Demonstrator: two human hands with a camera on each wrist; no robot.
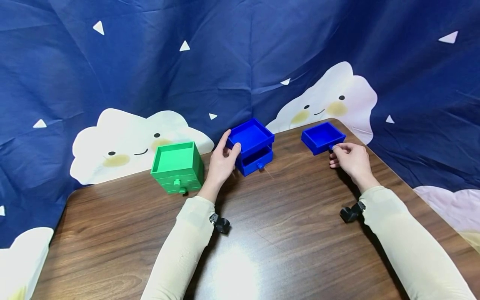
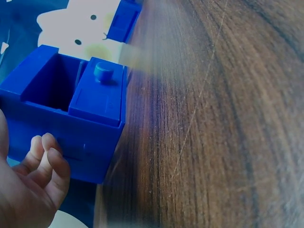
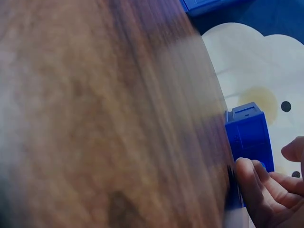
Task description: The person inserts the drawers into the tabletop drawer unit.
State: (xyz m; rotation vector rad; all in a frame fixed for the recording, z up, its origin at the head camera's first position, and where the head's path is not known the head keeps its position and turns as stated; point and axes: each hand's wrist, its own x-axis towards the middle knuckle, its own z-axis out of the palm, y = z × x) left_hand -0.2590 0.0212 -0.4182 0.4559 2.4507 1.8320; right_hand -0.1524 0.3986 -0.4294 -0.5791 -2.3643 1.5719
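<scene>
A small blue cabinet [image 1: 258,145] with a tray-like top stands near the table's back edge. Its upper slot is a bare opening; below that sits a lower drawer [image 1: 261,159] with a round knob. My left hand [image 1: 222,163] grips the cabinet's left end, thumb by the front corner, with curled fingers [image 2: 58,166] against the side wall in the left wrist view. Off to the right, a blue drawer [image 1: 323,134], separate from the cabinet, has nothing inside. My right hand [image 1: 351,159] pinches its front knob between thumb and fingers; the knob is mostly hidden.
Left of my left forearm stands a green cabinet [image 1: 176,160] with a tray-like top and knobs on its front. The brown wooden table [image 1: 285,216] ends close behind the cabinets. A dark blue curtain [image 1: 232,58] with white clouds hangs at the back.
</scene>
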